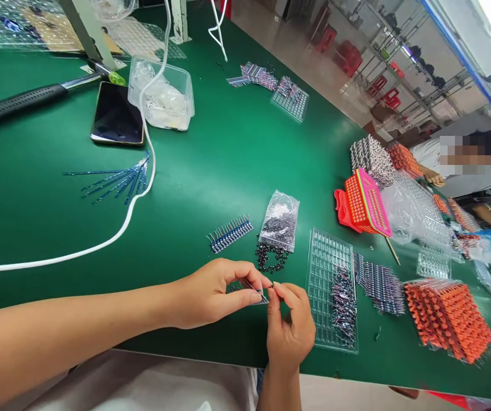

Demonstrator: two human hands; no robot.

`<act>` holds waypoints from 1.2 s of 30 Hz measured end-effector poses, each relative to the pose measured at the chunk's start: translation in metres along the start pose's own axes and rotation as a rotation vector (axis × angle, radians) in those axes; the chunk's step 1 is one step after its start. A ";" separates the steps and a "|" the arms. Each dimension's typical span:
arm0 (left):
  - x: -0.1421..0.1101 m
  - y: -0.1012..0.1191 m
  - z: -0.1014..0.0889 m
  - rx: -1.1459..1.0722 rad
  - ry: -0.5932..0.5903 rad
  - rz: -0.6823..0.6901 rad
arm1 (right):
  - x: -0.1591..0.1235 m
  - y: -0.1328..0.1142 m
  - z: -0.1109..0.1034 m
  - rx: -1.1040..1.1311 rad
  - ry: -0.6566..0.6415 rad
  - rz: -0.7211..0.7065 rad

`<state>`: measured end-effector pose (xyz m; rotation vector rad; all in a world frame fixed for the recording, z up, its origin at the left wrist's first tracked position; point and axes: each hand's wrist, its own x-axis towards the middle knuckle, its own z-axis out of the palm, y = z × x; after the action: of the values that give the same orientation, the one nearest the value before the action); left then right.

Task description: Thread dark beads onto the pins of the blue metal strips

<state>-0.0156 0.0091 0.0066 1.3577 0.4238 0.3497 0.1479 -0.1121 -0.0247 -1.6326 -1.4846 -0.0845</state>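
My left hand (pixel 217 294) is closed around a short blue strip with thin wire pins (pixel 262 299), pinched between thumb and fingers and mostly covered by them. At the strip's right end, my right hand (pixel 290 325) pinches a tiny dark bead (pixel 272 285) with thumb and forefinger. The two hands' fingertips nearly touch. Just beyond them lies a pile of black beads (pixel 271 258), spilling from a clear plastic bag (pixel 278 222). A similar blue pinned strip (pixel 230 233) rests on the table to the left of the bag.
Right of my hands sits a clear plastic tray (pixel 322 308) with dark pinned pieces, then stacked orange parts (pixel 449 319) and a basket (pixel 359 200). A white cable (pixel 119 234) crosses the left side near a phone (pixel 117 114), a hammer (pixel 23 105) and a plastic tub (pixel 188 103).
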 end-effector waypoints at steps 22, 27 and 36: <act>0.000 0.000 0.000 -0.027 0.011 -0.034 | 0.003 -0.002 0.000 0.014 -0.011 -0.003; -0.001 0.001 0.000 -0.028 0.009 -0.029 | 0.001 -0.002 0.000 -0.003 -0.012 0.023; -0.001 0.001 0.001 0.016 0.039 -0.012 | -0.002 0.002 -0.001 -0.043 -0.002 -0.083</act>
<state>-0.0158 0.0083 0.0081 1.3646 0.4681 0.3640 0.1498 -0.1138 -0.0264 -1.6051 -1.5613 -0.1621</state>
